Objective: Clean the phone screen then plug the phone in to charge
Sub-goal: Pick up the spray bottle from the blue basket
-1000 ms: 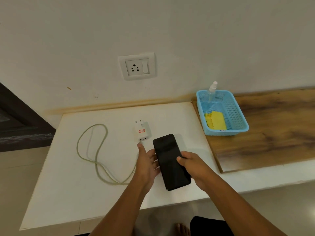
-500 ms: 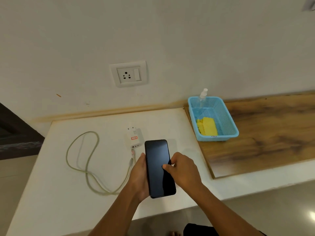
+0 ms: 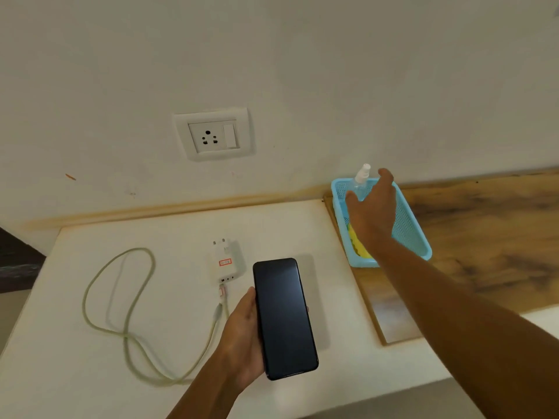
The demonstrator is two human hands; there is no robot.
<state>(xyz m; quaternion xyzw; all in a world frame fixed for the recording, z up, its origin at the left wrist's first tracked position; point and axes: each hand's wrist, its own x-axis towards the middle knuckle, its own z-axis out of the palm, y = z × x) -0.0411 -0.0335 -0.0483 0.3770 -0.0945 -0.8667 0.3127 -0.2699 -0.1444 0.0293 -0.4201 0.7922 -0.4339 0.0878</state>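
A black phone [image 3: 284, 319] with a dark screen faces up in my left hand [image 3: 242, 337], which grips its left edge above the white counter [image 3: 169, 231]. My right hand [image 3: 373, 207] hovers over the blue basket [image 3: 414, 237], fingers spread, holding nothing, just in front of a small clear spray bottle [image 3: 362, 173] standing at the basket's back. A yellow cloth [image 3: 357, 244] lies inside the basket, partly hidden by my wrist. A white charger plug [image 3: 225, 261] with a looped pale cable [image 3: 130, 316] rests left of the phone. A wall socket [image 3: 213, 136] is above it.
The basket stands on a wooden board [image 3: 484, 237] that covers the counter's right side. A wall runs along the back. The counter's front edge is near my arms, and a dark surface [image 3: 15, 261] lies past its left end.
My right hand let go of the phone and moved up and right to the basket. My left hand now holds the phone alone, lifted and straightened.
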